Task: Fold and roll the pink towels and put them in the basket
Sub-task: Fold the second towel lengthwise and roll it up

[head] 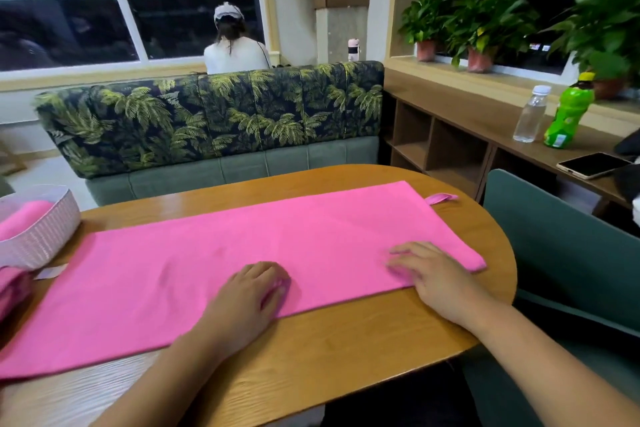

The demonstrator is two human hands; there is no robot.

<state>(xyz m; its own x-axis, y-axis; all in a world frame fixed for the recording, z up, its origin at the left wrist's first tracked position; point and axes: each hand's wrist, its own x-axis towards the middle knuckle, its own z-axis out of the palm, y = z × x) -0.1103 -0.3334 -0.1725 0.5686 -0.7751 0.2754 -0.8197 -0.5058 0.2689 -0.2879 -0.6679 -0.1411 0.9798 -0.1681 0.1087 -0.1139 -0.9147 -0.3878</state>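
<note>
While both my hands lie on it, the pink towel (207, 263) is spread flat as one long strip across the wooden table (346, 357). Left hand (252, 295): palm down at the strip's near edge, fingers loosely bent, gripping nothing. Right hand (429, 274): well apart to its right, fingers straight and spread, pressing the cloth near the strip's right end. Hanging loop (443, 198): juts from the far edge, beyond my right hand. White woven basket (45, 225): far left of my left hand, just beside the strip's far corner, with one rolled pink towel (24, 215) inside. Bunched pink towel (12, 291): at the left margin, nearer me than the basket. Clear water bottle (531, 114), green bottle (566, 114), phone (594, 165): on the shelf beyond and right of my right hand.
</note>
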